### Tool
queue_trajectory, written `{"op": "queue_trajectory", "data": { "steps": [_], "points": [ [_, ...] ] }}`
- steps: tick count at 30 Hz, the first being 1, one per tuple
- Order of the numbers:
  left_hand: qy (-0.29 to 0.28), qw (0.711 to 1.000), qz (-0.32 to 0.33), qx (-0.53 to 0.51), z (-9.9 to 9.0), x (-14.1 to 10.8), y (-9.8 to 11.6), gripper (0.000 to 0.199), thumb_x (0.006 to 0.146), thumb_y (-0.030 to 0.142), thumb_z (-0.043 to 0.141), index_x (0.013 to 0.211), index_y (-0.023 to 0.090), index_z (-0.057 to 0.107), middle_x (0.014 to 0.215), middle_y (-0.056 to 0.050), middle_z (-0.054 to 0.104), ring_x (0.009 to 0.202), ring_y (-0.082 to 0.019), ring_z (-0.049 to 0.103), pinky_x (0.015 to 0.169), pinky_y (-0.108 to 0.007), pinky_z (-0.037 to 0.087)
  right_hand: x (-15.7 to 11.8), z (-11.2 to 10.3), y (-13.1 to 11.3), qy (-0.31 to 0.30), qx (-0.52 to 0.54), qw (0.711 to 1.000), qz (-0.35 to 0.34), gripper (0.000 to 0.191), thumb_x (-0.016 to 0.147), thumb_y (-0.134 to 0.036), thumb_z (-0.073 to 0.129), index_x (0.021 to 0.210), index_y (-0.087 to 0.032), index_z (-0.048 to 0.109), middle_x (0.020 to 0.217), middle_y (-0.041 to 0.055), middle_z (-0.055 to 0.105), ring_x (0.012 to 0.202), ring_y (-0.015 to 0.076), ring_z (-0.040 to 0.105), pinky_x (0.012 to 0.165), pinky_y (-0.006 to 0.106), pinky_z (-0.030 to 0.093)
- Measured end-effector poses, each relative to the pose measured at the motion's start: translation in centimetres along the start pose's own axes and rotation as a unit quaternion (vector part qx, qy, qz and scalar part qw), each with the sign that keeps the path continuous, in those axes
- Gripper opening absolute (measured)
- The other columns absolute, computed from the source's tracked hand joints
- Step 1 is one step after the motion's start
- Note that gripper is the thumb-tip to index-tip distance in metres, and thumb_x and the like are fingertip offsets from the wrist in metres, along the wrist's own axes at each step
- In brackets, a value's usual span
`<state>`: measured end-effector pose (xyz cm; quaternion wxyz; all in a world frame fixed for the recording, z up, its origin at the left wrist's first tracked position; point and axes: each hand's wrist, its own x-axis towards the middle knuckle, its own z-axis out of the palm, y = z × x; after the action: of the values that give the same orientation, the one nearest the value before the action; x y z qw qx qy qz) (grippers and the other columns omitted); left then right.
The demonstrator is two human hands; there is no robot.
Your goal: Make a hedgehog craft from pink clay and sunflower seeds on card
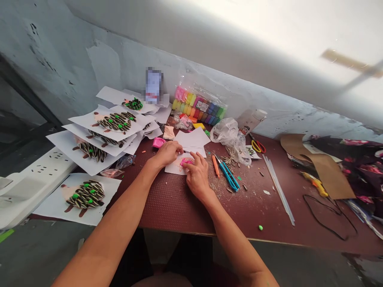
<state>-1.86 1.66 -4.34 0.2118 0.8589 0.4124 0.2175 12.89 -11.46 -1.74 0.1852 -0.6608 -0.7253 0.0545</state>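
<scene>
A small white sheet of paper (171, 169) lies on the brown table, with a flat patch of bright pink modelling clay (186, 161) on it. My right hand (197, 175) is over the sheet, fingers apart, one fingertip touching the pink clay. At the sheet's upper left edge is my left hand (167, 154), its fingers bent and close together; anything between them is hidden. Just behind the hands lie more white papers (193, 138). An opened pink clay packet (158, 142) and a pale clay lump (169, 132) sit beyond my left hand.
Stacked sheets with seed hedgehogs (115, 122) fill the left side, near a white power strip (36, 171). A clay pack (199, 105) leans at the wall. Right are a blue cutter (229, 175), an orange marker (215, 166), scissors (257, 145), glue sticks (279, 191) and a glue gun (315, 183).
</scene>
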Motion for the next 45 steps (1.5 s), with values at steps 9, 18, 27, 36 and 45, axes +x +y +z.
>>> {"op": "queue_trajectory", "data": {
  "steps": [9,18,27,36,45],
  "points": [
    [-0.002,1.0,0.0,0.015,-0.02,0.01,0.16,0.029,0.083,0.01,0.054,0.091,0.019,0.08,0.095,-0.008,0.076,0.092,-0.023,0.068,0.085,-0.032,0.053,-0.12,0.67,0.23,0.013,-0.003,0.998,-0.055,0.04,0.087,-0.003,0.052,0.103,-0.026,0.08,0.152,0.0086,0.054,0.147,0.0296,0.035,0.114,0.052,0.029],
    [0.0,1.0,0.0,0.012,-0.18,-0.04,0.23,0.029,0.082,0.011,0.053,0.09,0.02,0.08,0.095,-0.007,0.076,0.093,-0.022,0.067,0.086,-0.031,0.053,-0.3,0.56,-0.22,-0.005,-0.072,0.99,-0.119,0.033,0.092,-0.006,0.053,0.11,-0.021,0.077,0.154,0.0117,0.052,0.149,0.029,0.033,0.116,0.048,0.027],
    [-0.004,1.0,-0.009,0.013,-0.21,-0.07,0.36,0.029,0.083,0.008,0.054,0.091,0.02,0.08,0.096,-0.007,0.075,0.095,-0.022,0.067,0.085,-0.031,0.051,-0.15,0.57,0.09,0.02,-0.011,0.993,-0.114,0.034,0.09,-0.005,0.053,0.099,-0.025,0.08,0.149,0.0084,0.057,0.145,0.0265,0.039,0.115,0.046,0.032],
    [-0.002,1.0,-0.001,0.002,-0.08,-0.07,0.17,0.026,0.082,0.008,0.057,0.09,0.019,0.079,0.096,-0.006,0.075,0.093,-0.022,0.067,0.087,-0.031,0.052,0.0,0.61,0.33,0.008,-0.029,0.997,-0.074,0.042,0.09,-0.004,0.051,0.116,-0.025,0.077,0.152,0.0124,0.053,0.145,0.0294,0.037,0.114,0.05,0.033],
    [-0.011,1.0,-0.012,0.003,-0.35,-0.07,0.5,0.029,0.083,0.008,0.055,0.092,0.019,0.08,0.097,-0.008,0.075,0.094,-0.023,0.067,0.086,-0.032,0.052,-0.01,0.66,0.19,0.007,-0.042,0.993,-0.106,0.036,0.092,-0.007,0.053,0.107,-0.027,0.078,0.154,0.0084,0.052,0.145,0.0292,0.038,0.112,0.049,0.034]
  ]
}}
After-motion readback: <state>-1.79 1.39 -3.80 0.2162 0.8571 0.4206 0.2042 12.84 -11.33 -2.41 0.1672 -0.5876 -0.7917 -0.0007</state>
